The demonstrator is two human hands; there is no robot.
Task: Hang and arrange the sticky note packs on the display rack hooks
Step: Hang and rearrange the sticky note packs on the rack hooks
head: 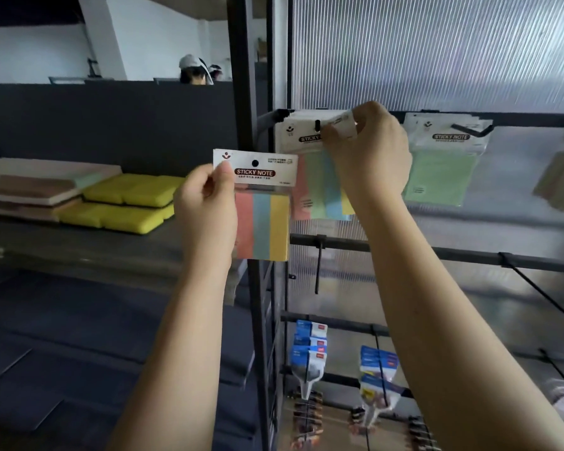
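two packs are in play here, one in each hand. the left hand [205, 203] pinches a striped pack [261, 203] by the left end of its white header card, thumb on the front and fingers curled behind, so the pack hangs upright with its long axis running down and its round punched hole [255, 163] facing out. it floats free in the air, just off the left upright of the rack [241, 92], below and to the left of the hook it seems meant for.

the right hand [368, 148] is up at the top rail [534, 118], near its left end, fingers curled round the header of the hanging pack [310, 138] that already sits on the left hook [317, 125]. the hook's dark tip shows through that header, pointing out toward the person. whether this pack is fully seated on the hook i cannot tell.

the move to come turns on this: the hole in the held pack lies lower than the hook tip and to its left, and the header is already square to the rail. so, as i judge it, the left hand needs to lift the pack up and to the right, then push it back along the hook. the left hand is the nearer one for that.

further right along the top rail a green pack [443, 170] hangs on the next hook [472, 131].
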